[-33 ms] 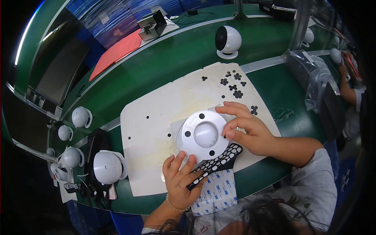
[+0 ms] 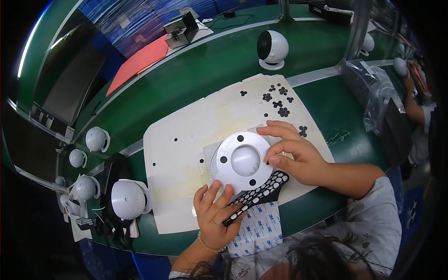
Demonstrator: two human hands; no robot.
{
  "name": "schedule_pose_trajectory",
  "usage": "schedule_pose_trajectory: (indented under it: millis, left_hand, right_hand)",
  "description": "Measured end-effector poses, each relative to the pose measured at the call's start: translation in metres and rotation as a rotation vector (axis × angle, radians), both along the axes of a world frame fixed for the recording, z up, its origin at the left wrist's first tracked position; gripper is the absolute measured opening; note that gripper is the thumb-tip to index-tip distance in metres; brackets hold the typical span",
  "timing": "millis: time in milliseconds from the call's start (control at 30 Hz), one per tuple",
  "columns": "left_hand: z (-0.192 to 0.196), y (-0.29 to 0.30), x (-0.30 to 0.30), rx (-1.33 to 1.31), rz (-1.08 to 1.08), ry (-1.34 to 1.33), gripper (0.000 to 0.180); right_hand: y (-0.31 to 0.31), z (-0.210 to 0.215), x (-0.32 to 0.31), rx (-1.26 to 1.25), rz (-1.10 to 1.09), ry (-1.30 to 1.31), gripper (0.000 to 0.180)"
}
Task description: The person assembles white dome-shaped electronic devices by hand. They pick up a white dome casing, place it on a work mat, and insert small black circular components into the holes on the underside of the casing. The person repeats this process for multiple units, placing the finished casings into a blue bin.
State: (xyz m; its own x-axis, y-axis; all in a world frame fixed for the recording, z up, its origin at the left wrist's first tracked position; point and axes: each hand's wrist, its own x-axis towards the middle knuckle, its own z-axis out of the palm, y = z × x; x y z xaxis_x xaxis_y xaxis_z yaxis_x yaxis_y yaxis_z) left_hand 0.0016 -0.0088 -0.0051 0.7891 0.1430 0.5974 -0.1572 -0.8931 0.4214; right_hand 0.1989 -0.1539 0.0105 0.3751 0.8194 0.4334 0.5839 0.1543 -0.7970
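Note:
A white ring-shaped base (image 2: 232, 175) lies tilted in front of me, its central opening showing a smooth white rounded surface. Black round pads (image 2: 223, 159) sit around its face, one of them at my right fingertips. My right hand (image 2: 295, 156) has its thumb and a bent finger closed at the base's right rim, the index finger stretched above. My left hand (image 2: 217, 212) holds a black sheet with rows of round white holes (image 2: 259, 192), its fingertips touching the base's lower left edge. Under that sheet hangs white backing paper with blue print (image 2: 256, 228).
A worn cardboard mat (image 2: 172, 186) covers the green table, with loose black pads (image 2: 283, 112) at its upper right. One white ball-shaped device (image 2: 278, 49) stands beyond it; several more, like this one (image 2: 126, 199), stand left. Plastic bags (image 2: 378, 100) lie right, near another person's arm (image 2: 413, 102).

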Motion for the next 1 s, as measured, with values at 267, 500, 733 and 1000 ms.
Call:
schedule_pose_trajectory:
  millis: [267, 500, 733, 1000]
  left_hand:
    - [0.0, -0.001, -0.001, 0.008, 0.006, -0.001, 0.017]
    - [-0.002, 0.001, -0.001, 0.024, -0.021, -0.004, 0.02]
    - [0.005, 0.002, -0.006, 0.042, -0.115, 0.028, 0.026]
    - [0.004, 0.012, 0.0, 0.052, -0.311, 0.159, 0.037]
  right_hand:
    - [-0.008, -0.009, 0.008, 0.119, -0.102, -0.535, 0.016]
    - [0.004, -0.006, -0.002, -0.043, 0.215, 0.892, 0.033]
    - [0.042, 0.007, 0.059, -0.05, 0.238, 0.926, 0.023]
    - [0.13, -0.056, 0.178, -0.191, -0.469, -1.102, 0.018]
